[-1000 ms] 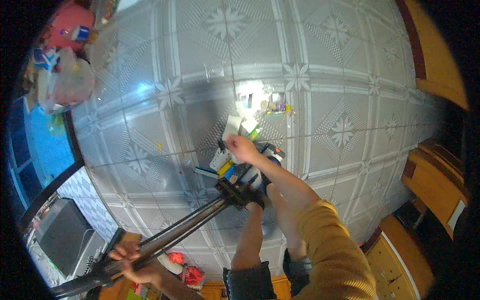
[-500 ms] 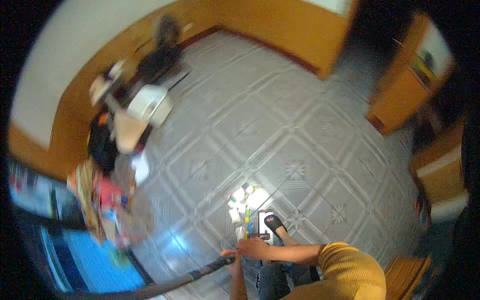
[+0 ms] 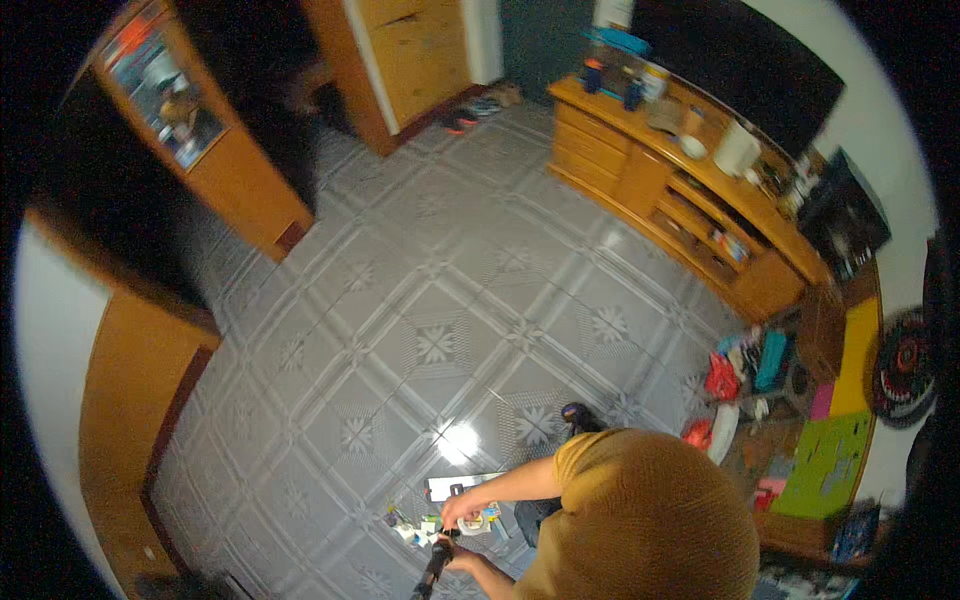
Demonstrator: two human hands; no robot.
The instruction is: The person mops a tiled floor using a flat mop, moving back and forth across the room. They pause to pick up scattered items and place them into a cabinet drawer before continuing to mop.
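"How are the hands?"
"Left hand (image 3: 461,559) partly curled at the end of a dark pole (image 3: 428,578), right hand (image 3: 463,506) bent just above (whether either grips, I cannot tell)."
"Around them?"
"White pieces (image 3: 405,531) and a white panel (image 3: 441,489) on grey tiled floor (image 3: 435,300); a wooden cabinet (image 3: 592,155) well beyond."

The bottom edge cuts off the long dark pole (image 3: 428,580). The left hand (image 3: 463,559) and right hand (image 3: 464,506) look too small to show each finger. The tiny black thing (image 3: 450,534) between them may be part of the pole. The white bits (image 3: 405,531) are too small to name. The mustard top (image 3: 655,505) hides most of the dark shorts (image 3: 539,520).
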